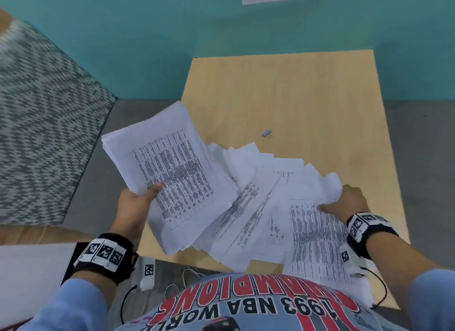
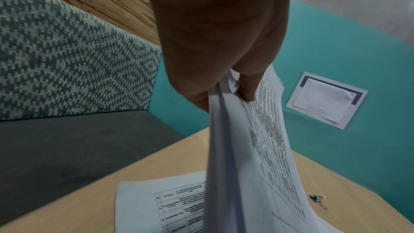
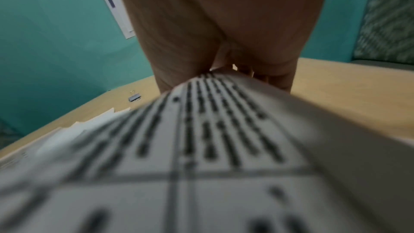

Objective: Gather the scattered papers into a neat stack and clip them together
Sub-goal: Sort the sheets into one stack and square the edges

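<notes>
Head view: a sheaf of papers [image 1: 170,168] is pinched by the left hand [image 1: 138,202] at centre left. Loose sheets [image 1: 258,207] on the table [image 1: 307,96] are gripped by the right hand [image 1: 344,200]; a binder clip [image 1: 266,133] lies above them.

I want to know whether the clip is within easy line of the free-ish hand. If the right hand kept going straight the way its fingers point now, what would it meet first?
The right hand points away from the person, already gripping the loose sheet. Straight on lies bare table. The binder clip sits off to its left, so probably missed; depth is unclear.
</notes>
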